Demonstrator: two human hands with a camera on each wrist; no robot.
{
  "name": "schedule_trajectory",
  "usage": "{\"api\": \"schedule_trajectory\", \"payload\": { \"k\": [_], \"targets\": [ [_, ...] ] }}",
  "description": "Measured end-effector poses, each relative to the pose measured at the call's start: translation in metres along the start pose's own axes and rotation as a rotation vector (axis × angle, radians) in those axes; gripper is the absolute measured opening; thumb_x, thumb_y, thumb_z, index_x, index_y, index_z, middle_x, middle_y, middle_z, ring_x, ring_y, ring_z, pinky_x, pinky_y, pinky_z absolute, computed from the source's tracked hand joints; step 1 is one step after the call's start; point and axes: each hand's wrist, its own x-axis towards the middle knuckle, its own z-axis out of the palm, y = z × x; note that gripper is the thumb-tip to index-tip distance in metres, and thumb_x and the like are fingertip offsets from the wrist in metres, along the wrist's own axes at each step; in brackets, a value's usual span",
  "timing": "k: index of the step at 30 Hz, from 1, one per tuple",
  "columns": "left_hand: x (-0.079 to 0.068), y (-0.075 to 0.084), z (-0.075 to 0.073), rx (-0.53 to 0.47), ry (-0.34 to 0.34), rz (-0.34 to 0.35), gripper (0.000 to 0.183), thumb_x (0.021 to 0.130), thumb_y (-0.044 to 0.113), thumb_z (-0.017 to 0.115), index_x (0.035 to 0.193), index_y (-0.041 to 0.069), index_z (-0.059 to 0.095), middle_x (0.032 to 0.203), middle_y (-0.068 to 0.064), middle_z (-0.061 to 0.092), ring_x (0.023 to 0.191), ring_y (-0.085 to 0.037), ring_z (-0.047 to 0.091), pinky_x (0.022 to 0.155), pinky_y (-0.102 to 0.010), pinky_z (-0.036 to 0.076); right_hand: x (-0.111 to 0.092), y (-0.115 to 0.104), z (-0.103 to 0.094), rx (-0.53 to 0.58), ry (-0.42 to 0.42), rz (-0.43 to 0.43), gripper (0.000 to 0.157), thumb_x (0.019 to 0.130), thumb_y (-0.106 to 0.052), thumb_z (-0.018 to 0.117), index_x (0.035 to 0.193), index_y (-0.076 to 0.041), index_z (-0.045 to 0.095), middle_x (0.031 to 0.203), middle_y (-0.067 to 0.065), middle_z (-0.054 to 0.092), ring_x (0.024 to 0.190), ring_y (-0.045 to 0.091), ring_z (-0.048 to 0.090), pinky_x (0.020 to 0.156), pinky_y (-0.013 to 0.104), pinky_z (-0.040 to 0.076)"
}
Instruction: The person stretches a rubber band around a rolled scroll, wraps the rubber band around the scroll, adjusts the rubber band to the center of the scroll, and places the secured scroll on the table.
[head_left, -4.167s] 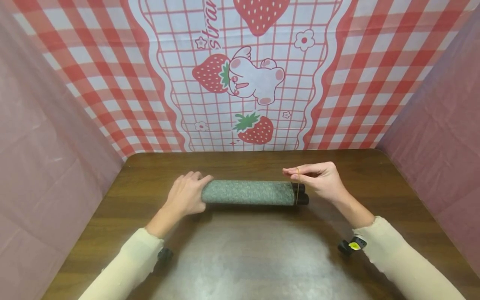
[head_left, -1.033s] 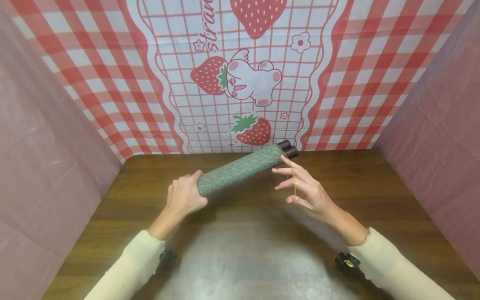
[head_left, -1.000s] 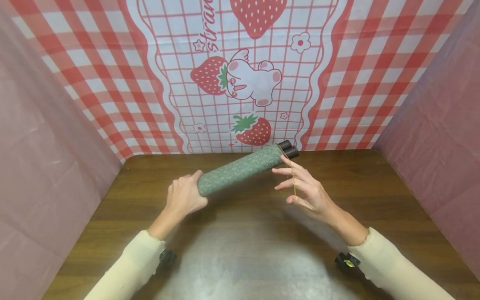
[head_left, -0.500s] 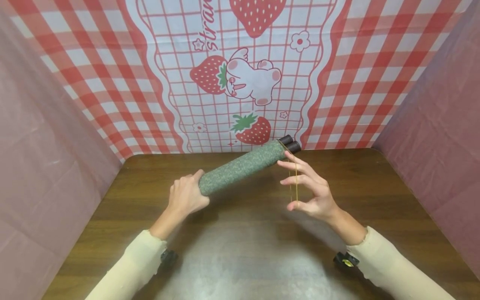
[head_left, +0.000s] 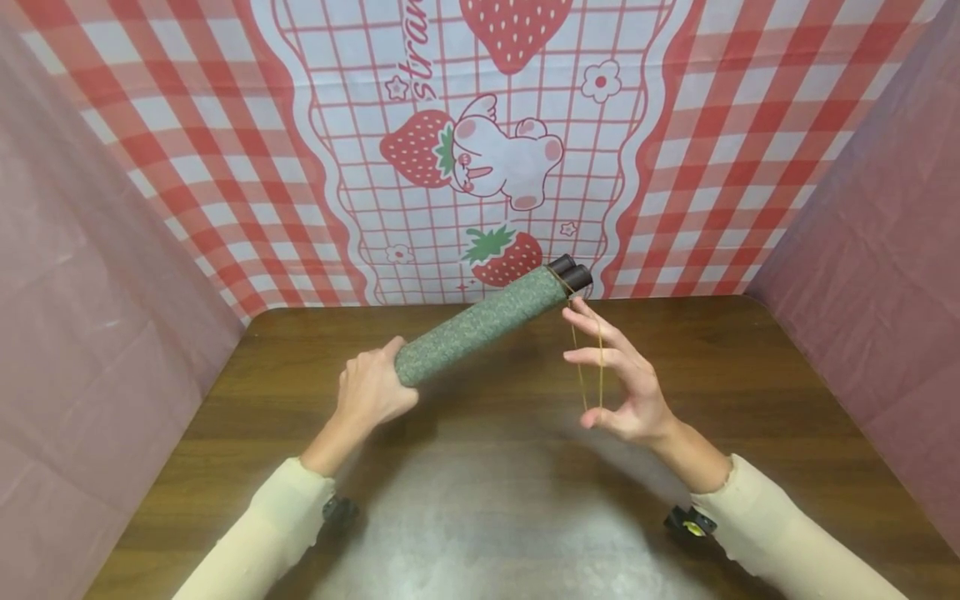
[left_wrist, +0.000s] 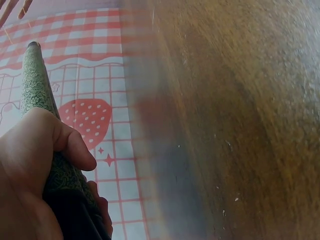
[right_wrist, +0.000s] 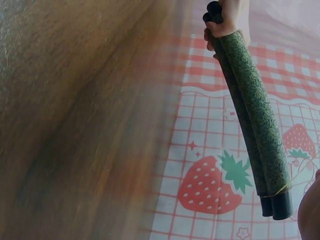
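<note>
My left hand (head_left: 372, 387) grips the near-left end of a rolled green patterned scroll (head_left: 480, 329), which tilts up to the right above the table. Two dark roller ends (head_left: 576, 277) stick out at its raised end. A thin yellowish rubber band (head_left: 601, 358) loops round that end and stretches across to my right hand (head_left: 633, 383). The fingers of that hand are spread apart inside the band, with the thumb below, close to the scroll's end. In the right wrist view the band crosses the scroll (right_wrist: 262, 115) near the roller ends; my right hand shows only at the edge.
A brown wooden table (head_left: 480, 500) lies beneath both hands. Behind it hangs a red-and-white checked cloth (head_left: 750, 142) with strawberry prints. Pink cloth walls (head_left: 82, 333) stand at either side.
Earlier the scroll lay level and my right hand pinched the band at its end. The right end has since risen; my right fingers have spread, stretching the band taller.
</note>
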Motion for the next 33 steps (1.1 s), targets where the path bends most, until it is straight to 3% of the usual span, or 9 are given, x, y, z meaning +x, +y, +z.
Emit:
{"api": "schedule_trajectory", "payload": {
  "k": [6, 10, 16, 22, 24, 28, 33],
  "targets": [
    [0.0, 0.002, 0.001, -0.033, 0.007, -0.01, 0.072, 0.067, 0.025, 0.076, 0.139, 0.016, 0.069, 0.098, -0.021, 0.081, 0.076, -0.039, 0.069, 0.06, -0.049, 0.055, -0.004, 0.001, 0.003, -0.01, 0.068, 0.051, 0.073, 0.1, -0.065, 0.076, 0.126, 0.003, 0.074, 0.174, 0.02, 0.052, 0.173, 0.038, 0.036, 0.133, 0.044, 0.041],
    [0.001, 0.003, 0.002, -0.054, 0.009, -0.028, 0.073, 0.067, 0.024, 0.076, 0.14, 0.016, 0.068, 0.099, -0.021, 0.081, 0.076, -0.041, 0.069, 0.062, -0.05, 0.055, -0.004, 0.0, 0.008, 0.008, 0.116, 0.095, 0.073, 0.099, -0.066, 0.076, 0.129, 0.0, 0.072, 0.18, 0.017, 0.045, 0.177, 0.034, 0.027, 0.132, 0.046, 0.038],
    [0.001, 0.004, 0.003, -0.073, 0.029, -0.042, 0.069, 0.067, 0.023, 0.077, 0.136, 0.017, 0.068, 0.099, -0.018, 0.082, 0.078, -0.041, 0.071, 0.063, -0.051, 0.057, -0.003, -0.003, 0.013, 0.059, 0.186, 0.157, 0.072, 0.099, -0.064, 0.077, 0.134, -0.001, 0.07, 0.183, 0.014, 0.039, 0.176, 0.031, 0.028, 0.133, 0.042, 0.039],
    [0.0, 0.004, 0.005, -0.088, 0.06, -0.035, 0.065, 0.067, 0.023, 0.077, 0.132, 0.016, 0.068, 0.098, -0.017, 0.082, 0.081, -0.042, 0.073, 0.068, -0.055, 0.06, 0.0, -0.004, 0.012, 0.142, 0.245, 0.264, 0.071, 0.098, -0.063, 0.079, 0.14, -0.006, 0.07, 0.185, 0.011, 0.034, 0.178, 0.036, 0.019, 0.144, 0.054, 0.02],
    [-0.001, 0.004, 0.005, -0.09, 0.07, -0.033, 0.065, 0.067, 0.022, 0.077, 0.131, 0.016, 0.068, 0.097, -0.016, 0.081, 0.082, -0.042, 0.073, 0.069, -0.055, 0.06, 0.0, -0.005, 0.011, 0.173, 0.263, 0.313, 0.07, 0.097, -0.063, 0.079, 0.14, -0.008, 0.069, 0.185, 0.01, 0.033, 0.178, 0.04, 0.015, 0.142, 0.056, 0.024],
    [-0.002, 0.004, 0.006, -0.091, 0.1, -0.023, 0.067, 0.066, 0.022, 0.077, 0.131, 0.014, 0.068, 0.094, -0.017, 0.079, 0.078, -0.04, 0.071, 0.067, -0.054, 0.059, 0.0, -0.007, 0.009, 0.231, 0.295, 0.412, 0.067, 0.097, -0.063, 0.079, 0.142, -0.014, 0.068, 0.185, 0.008, 0.033, 0.178, 0.044, 0.013, 0.128, 0.044, 0.041],
    [-0.003, 0.004, 0.007, -0.102, 0.146, -0.01, 0.068, 0.065, 0.02, 0.078, 0.132, 0.013, 0.068, 0.091, -0.018, 0.077, 0.075, -0.039, 0.07, 0.065, -0.053, 0.058, 0.001, -0.006, 0.009, 0.339, 0.338, 0.49, 0.069, 0.095, -0.063, 0.081, 0.145, -0.019, 0.064, 0.186, 0.006, 0.033, 0.179, 0.034, 0.018, 0.123, 0.043, 0.044]
  ]
}}
